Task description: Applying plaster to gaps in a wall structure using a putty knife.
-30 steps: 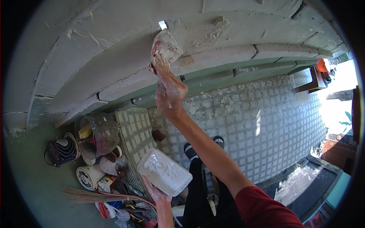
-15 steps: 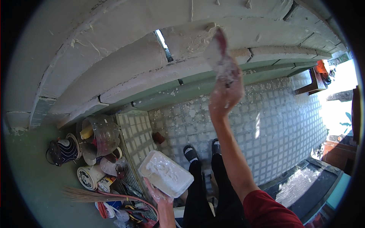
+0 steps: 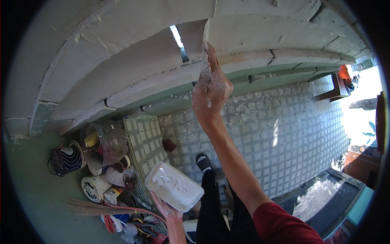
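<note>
My left hand (image 3: 165, 208) holds a white rectangular tub (image 3: 194, 200) from below and along its near left side. White paste (image 3: 172, 184) lies inside, its surface ridged and dented. Up at the pale panelled wall (image 3: 252, 34), my right hand (image 3: 213, 95) is closed around a scraper (image 3: 206, 34), seen nearly edge-on. Its blade meets the recessed panel just right of a narrow bright slot (image 3: 177, 38). White smears cover both hands. The scraper's handle is mostly hidden by my fingers.
At left stand a clear bucket (image 3: 111, 140), a dark patterned pail (image 3: 67, 160), a white paint bucket (image 3: 94, 188) and a straw broom (image 3: 95, 206). A tiled step (image 3: 142, 138) borders them. White spots speckle the tiled floor (image 3: 260, 134). A dark-topped table (image 3: 317, 199) stands lower right.
My right hand has swung left with the scraper, whose blade has turned from broadside to nearly edge-on. The paste lump on the panel is no longer visible. The tub has shifted slightly left.
</note>
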{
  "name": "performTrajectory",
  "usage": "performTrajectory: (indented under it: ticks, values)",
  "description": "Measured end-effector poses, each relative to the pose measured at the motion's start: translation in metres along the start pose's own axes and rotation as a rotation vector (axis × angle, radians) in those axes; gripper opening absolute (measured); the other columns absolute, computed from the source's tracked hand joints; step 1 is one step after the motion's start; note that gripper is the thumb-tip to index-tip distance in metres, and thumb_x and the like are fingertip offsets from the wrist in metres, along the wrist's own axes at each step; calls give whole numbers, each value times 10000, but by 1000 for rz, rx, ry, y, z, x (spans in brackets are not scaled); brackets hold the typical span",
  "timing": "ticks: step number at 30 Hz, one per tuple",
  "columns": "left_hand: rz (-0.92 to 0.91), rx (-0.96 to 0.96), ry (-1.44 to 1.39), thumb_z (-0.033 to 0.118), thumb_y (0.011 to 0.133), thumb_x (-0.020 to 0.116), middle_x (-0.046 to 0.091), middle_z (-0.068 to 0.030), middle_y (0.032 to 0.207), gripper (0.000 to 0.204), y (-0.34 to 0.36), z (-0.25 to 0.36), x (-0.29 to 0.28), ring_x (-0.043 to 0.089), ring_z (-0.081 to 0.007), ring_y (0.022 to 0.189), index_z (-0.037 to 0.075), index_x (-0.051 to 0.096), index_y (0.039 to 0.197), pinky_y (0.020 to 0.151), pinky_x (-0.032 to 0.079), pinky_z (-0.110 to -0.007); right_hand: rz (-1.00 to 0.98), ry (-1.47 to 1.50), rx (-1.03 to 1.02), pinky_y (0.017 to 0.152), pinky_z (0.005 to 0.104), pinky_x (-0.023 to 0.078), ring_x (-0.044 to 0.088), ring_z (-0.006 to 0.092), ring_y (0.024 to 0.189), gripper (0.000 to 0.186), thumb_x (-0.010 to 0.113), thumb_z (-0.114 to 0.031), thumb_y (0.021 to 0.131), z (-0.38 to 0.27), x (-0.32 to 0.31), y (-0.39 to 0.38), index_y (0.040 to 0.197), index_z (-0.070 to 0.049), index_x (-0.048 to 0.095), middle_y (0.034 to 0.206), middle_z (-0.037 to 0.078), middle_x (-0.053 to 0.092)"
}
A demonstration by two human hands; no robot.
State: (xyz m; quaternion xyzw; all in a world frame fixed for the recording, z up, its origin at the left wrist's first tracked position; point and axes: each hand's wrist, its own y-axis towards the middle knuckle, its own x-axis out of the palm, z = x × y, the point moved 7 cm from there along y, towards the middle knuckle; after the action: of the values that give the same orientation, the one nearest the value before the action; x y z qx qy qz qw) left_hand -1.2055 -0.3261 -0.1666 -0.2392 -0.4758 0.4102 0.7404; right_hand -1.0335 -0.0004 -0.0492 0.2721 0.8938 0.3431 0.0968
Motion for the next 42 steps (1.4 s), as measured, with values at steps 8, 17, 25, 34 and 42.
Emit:
performTrajectory:
  ticks: [8,17,25,34,42]
  values:
    - [-15,41,75,566,915,485,406,-62,1446,670,5,6,-5,430,-331,1285,184,347,1447,1041,381,-535,181,-2,235,713,282,534,647,155,817,482,450,80,779,42,-68,19,1249,79,560,1041,179,687]
    - [-27,32,89,570,902,506,412,-65,1441,685,7,8,-2,438,-329,1278,182,349,1445,1041,384,-531,118,-82,193,757,284,513,646,162,872,481,461,92,792,24,-25,15,1259,52,573,1127,213,661]
    - [-26,34,107,574,904,499,432,-64,1428,681,9,13,-2,445,-327,1274,180,362,1441,1044,380,-526,-32,-56,-127,741,319,580,704,244,905,641,436,171,721,-3,-3,-3,1322,-28,537,1215,250,603]
    - [-47,18,60,571,908,490,401,-58,1448,664,12,17,-8,430,-325,1281,190,366,1437,1046,371,-531,191,23,-161,926,367,521,585,270,1161,512,440,94,848,-23,35,15,1351,10,479,1288,208,564]
    - [-37,46,92,567,911,489,381,-61,1459,660,7,27,-6,415,-324,1292,193,360,1439,1047,368,-536,-86,-95,-136,800,359,592,590,318,1127,575,461,166,793,-34,53,-26,1321,-49,529,1290,192,555]
